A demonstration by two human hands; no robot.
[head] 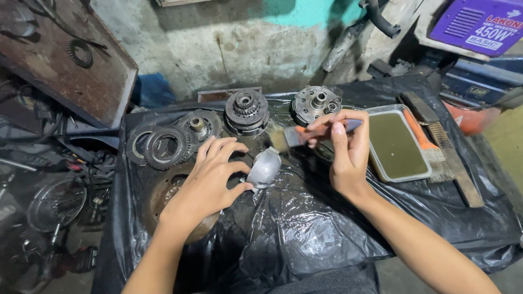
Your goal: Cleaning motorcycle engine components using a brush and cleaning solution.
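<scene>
left hand [210, 177]: grip closed on small grey metal cover [264, 167]
right hand [344, 147]: grip pinched on paintbrush [297, 134] above cover
desk [327, 228]: black plastic sheet, clutch parts [247, 110], tray [396, 145] of murky liquid

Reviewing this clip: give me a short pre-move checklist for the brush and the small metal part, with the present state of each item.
1. Left hand has the small metal cover pinned by thumb and fingers on the black plastic sheet: ok.
2. Right hand holds the paintbrush firmly: ok.
3. Bristles aimed at the cover, just above it: ok.
4. Bristles wet: cannot tell.
5. Tray of greenish liquid beside the right hand, upright: ok.
6. Gear parts lie behind the hands, apart from the cover: ok.
</scene>
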